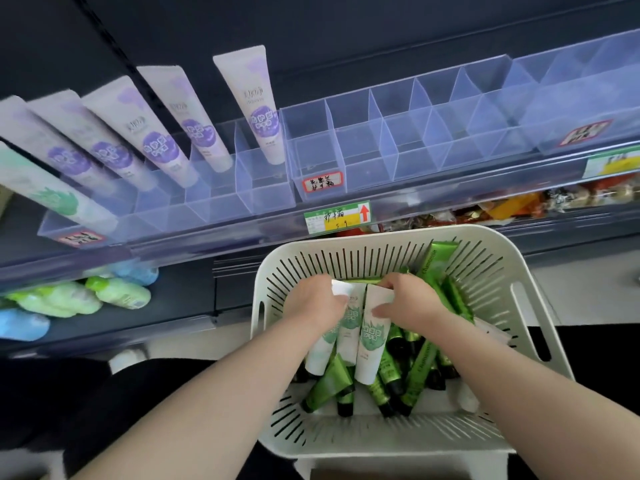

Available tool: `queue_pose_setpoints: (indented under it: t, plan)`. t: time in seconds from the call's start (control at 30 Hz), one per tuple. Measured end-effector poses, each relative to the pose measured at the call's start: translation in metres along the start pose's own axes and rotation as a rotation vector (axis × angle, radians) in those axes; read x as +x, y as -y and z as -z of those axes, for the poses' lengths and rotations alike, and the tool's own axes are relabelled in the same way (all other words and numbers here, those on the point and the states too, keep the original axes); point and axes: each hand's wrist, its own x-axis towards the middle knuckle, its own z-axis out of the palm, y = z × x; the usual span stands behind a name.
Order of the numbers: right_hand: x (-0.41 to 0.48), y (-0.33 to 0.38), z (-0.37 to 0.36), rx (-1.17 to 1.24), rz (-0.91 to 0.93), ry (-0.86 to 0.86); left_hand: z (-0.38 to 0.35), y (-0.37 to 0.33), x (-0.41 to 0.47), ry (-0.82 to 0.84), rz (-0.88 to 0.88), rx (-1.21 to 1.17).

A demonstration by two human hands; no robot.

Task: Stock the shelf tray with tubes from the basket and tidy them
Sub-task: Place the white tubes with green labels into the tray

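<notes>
A white slotted basket (pixel 388 441) sits below the shelf and holds several green tubes (pixel 420 368) and three white tubes with green leaf prints (pixel 370 344). Both hands reach into it. My left hand (pixel 313 299) grips the flat ends of the left white tubes. My right hand (pixel 412 299) pinches the flat end of the right white tube. A clear divided shelf tray (pixel 398 147) runs across the shelf above. Several white tubes with purple prints (pixel 258 102) stand in its left compartments, and one green-printed white tube (pixel 52 194) stands at the far left.
Many tray compartments in the middle and right hold nothing. A price tag with a red arrow (pixel 337 218) hangs on the shelf edge. Green and blue bottles (pixel 117 292) lie on the lower shelf at left, wrapped snacks (pixel 519 206) at right.
</notes>
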Motion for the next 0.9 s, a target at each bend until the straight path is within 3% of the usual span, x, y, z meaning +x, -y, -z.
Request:
queue_pose_setpoints:
  t: [0.23,0.43,0.73,0.9]
  plan:
    - [-0.041,0.017,0.025,0.106,0.174,-0.147,0.027,0.001,-0.035,-0.148,-0.125,-0.111]
    - [-0.078,0.041,0.054,0.058,0.310,-0.297,0.063,0.008,-0.066,-0.303,-0.182,-0.243]
    - [-0.115,0.139,0.100,-0.008,0.584,-0.504,0.171,0.024,-0.118,-0.728,-0.241,-0.262]
    - [-0.119,0.203,0.119,0.007,0.710,-0.632,0.238,0.051,-0.131,-0.893,-0.175,-0.239]
